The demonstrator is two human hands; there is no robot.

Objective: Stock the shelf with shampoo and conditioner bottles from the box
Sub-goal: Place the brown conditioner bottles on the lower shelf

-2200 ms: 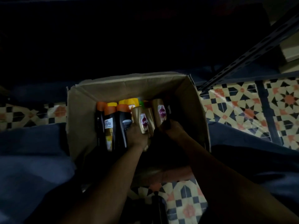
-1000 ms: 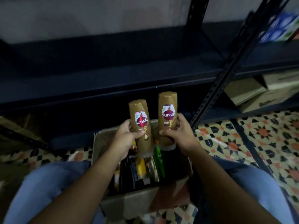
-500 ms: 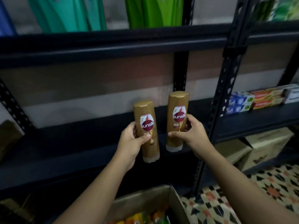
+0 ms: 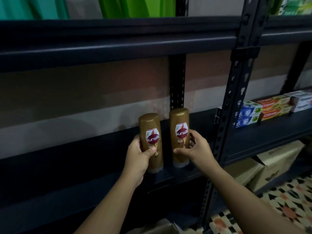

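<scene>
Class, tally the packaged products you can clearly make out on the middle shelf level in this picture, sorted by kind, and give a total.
Brown Sunsilk bottles: 2, left bottle and right bottle, each held by a hand
Blue-and-white toothpaste boxes: 2
Red-and-yellow toothpaste boxes: 2
Total: 6
Further pale boxes at the far right are too blurred to count.

The green packs [image 4: 136,6] are cut off by the top edge; the box [image 4: 162,228] is cropped at the bottom. Small print on each bottle [image 4: 152,132] cannot be read.
</scene>
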